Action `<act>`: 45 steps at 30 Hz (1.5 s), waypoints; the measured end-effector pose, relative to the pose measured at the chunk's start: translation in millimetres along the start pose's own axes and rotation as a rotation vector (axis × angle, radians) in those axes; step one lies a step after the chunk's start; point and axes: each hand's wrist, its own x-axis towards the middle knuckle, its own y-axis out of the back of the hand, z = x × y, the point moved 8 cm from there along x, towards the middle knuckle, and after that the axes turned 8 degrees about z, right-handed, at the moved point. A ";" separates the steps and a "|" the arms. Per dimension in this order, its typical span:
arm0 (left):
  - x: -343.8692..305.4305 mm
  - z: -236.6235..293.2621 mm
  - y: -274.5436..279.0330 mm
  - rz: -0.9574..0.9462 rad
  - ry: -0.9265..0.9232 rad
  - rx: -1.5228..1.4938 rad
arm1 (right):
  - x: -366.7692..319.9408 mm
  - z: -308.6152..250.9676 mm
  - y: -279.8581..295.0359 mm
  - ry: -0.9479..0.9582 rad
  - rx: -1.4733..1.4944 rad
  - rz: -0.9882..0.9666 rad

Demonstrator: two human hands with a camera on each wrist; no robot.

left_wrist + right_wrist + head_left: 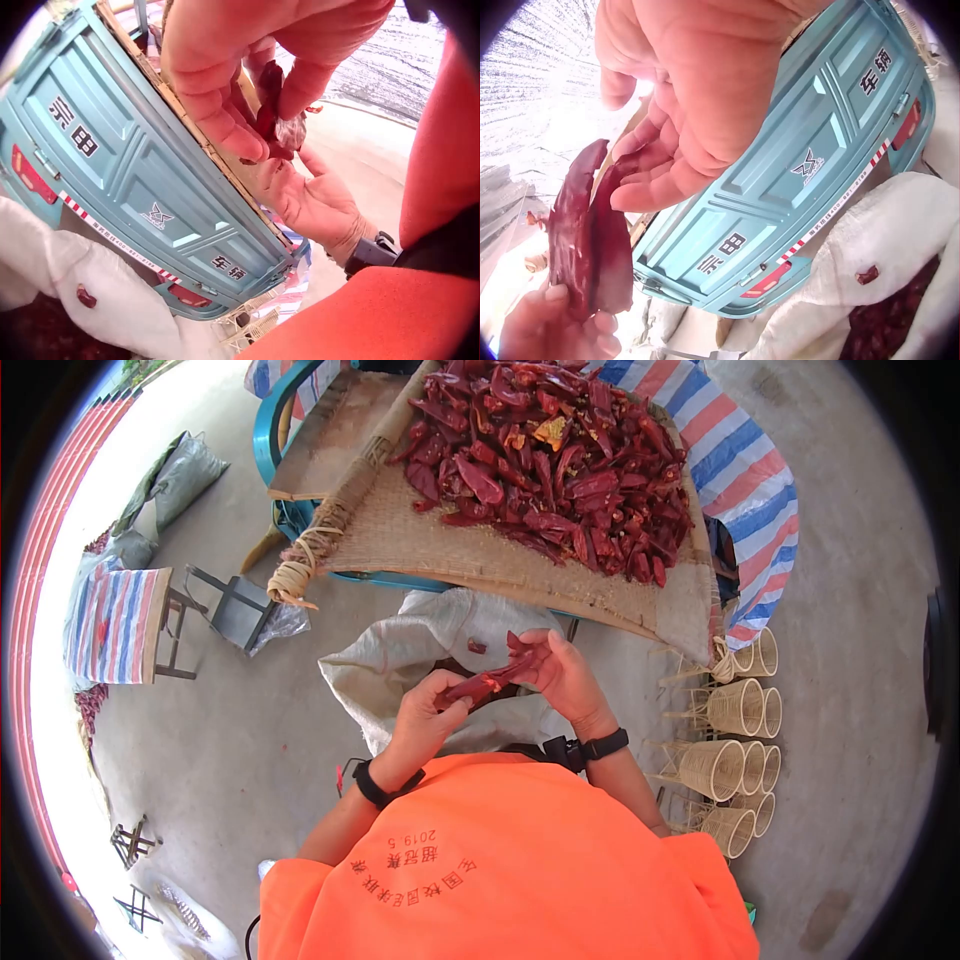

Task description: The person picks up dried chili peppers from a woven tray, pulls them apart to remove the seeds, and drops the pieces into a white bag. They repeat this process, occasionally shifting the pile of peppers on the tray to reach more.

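Pinching left hand (425,715): closed with thumb and fingers on the near end of the pepper (480,685).
Right hand (572,682): half curled, with fingers bent round the far end of the pepper and thumb standing apart.
Pepper: dark red, split lengthwise, held between both hands above the sack (365,655).
Sack: white, gaping below the hands, containing red peppers (900,315), with a red scrap (868,275) lying on the cloth.
Mat (430,540): spread on the blue vehicle (112,135), bearing a heap (560,470) of red peppers.
Striped sheet (745,470): draped along the right of the mat.
Wickerwork (730,707): grouped on the floor at right.
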 end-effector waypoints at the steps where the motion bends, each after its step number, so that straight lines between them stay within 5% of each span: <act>1: -0.9 0.8 3.4 0.007 -0.023 -0.028 | -0.4 -1.1 0.9 -0.005 -0.007 0.023; 5: 0.4 2.9 38.0 0.157 -0.178 0.161 | -0.7 -8.7 3.9 0.030 -0.072 0.016; 9: 3.2 -6.1 59.5 0.150 -0.275 0.863 | 0.2 2.2 12.2 -0.010 -0.348 0.031; 14: 17.5 -94.5 58.9 0.038 -0.139 1.084 | 3.6 61.8 40.0 -0.158 -0.860 -0.110; 17: 28.9 -142.1 44.3 -0.190 -0.006 1.183 | 3.6 76.7 72.6 0.042 -1.362 -0.112; 20: 49.6 -180.0 22.9 -0.331 -0.014 1.224 | -9.0 82.7 84.3 -0.186 -0.961 -0.020; 29: 157.5 -291.1 -20.0 -0.532 0.315 1.370 | -61.2 113.8 136.8 -0.328 -0.776 0.181; 30: 177.2 -363.1 -12.6 -0.276 -0.157 1.371 | -64.1 114.9 136.4 -0.359 -0.733 0.180; 32: 205.2 -354.4 -12.9 -0.365 0.035 1.436 | -72.4 111.1 133.5 -0.424 -0.655 0.176; 38: 252.2 -359.9 -14.2 -0.322 -0.046 1.526 | -84.0 98.6 160.5 -0.399 -0.645 0.206; 44: 160.1 -319.6 -24.2 -0.362 -0.346 1.411 | -84.1 62.1 147.7 -0.318 -0.611 0.200; 45: 143.7 -313.8 -21.8 -0.411 -0.283 1.385 | -79.2 47.2 137.0 -0.270 -0.678 0.157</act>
